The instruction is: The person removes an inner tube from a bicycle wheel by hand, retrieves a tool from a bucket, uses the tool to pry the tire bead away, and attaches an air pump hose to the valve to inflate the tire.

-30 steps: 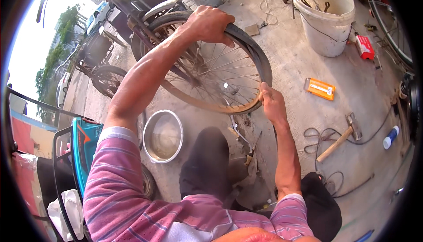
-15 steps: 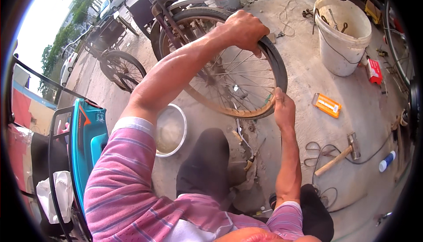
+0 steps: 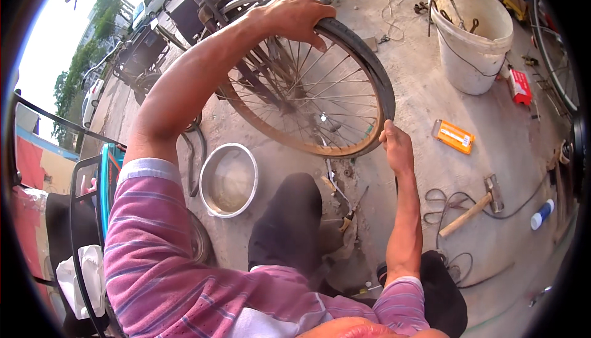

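A spoked bicycle wheel (image 3: 283,107) with a rusty brown rim stands in front of me, attached to a fork. Its black tire (image 3: 383,82) shows along the upper and right side; lower left, mostly brown rim is visible. My left hand (image 3: 295,18) reaches across and curls over the top of the tire, thumb toward the spokes. On the right side, my right hand (image 3: 398,147) is closed against the tire's lower edge, thumb up. Whether a slim tool is also in it is hidden.
A round basin of murky water (image 3: 229,181) sits left of my knee. To the right are an orange packet (image 3: 454,136), a wooden-handled hammer (image 3: 474,212), a blue-and-white tube (image 3: 542,214), a red box (image 3: 520,87) and a white bucket (image 3: 471,42) with tools. Thin cable lies looped near the hammer.
My left hand has slid leftward along the top of the tire, its elbow swinging left and uncovering the basin. My right hand stays at the tire's lower right; the view has shifted slightly.
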`<state>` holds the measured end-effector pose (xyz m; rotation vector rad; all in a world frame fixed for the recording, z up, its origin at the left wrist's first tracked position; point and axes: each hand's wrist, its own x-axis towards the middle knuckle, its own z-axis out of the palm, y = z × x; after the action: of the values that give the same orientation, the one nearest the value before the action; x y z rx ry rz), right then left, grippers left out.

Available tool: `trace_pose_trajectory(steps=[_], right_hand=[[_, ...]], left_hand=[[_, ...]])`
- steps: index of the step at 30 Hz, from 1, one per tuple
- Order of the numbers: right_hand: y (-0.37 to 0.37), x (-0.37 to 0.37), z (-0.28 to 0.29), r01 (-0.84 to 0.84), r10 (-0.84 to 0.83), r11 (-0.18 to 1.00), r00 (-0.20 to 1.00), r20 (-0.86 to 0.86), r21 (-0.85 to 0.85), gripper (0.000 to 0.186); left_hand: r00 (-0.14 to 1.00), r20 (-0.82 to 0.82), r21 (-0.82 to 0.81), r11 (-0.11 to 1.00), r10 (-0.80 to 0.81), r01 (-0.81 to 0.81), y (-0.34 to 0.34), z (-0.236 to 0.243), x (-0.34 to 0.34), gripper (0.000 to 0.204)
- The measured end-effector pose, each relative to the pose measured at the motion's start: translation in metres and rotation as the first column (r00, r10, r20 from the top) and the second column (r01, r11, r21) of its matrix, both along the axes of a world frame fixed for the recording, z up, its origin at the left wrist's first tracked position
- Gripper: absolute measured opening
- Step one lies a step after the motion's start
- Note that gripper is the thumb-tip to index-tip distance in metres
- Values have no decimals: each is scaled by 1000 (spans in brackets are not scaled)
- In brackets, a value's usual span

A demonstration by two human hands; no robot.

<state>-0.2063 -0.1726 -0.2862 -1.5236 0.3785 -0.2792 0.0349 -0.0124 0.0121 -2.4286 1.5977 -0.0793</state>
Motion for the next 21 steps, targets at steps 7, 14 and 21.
trace_pose_trajectory(steps=[7, 14, 21], right_hand=[[3, 3, -3, -44, 45, 999, 999, -26, 28, 66], [40, 9, -24, 111, -113, 993, 993, 32, 51, 68], [-9, 1, -1, -89, 89, 996, 996, 13, -18, 69]], left_hand=[[999, 18, -109, 994, 30, -28, 10, -12, 20, 62], [981, 171, -102, 992, 96, -79, -1, -11, -9, 61], [983, 163, -137, 988, 89, -67, 2, -10, -11, 64]])
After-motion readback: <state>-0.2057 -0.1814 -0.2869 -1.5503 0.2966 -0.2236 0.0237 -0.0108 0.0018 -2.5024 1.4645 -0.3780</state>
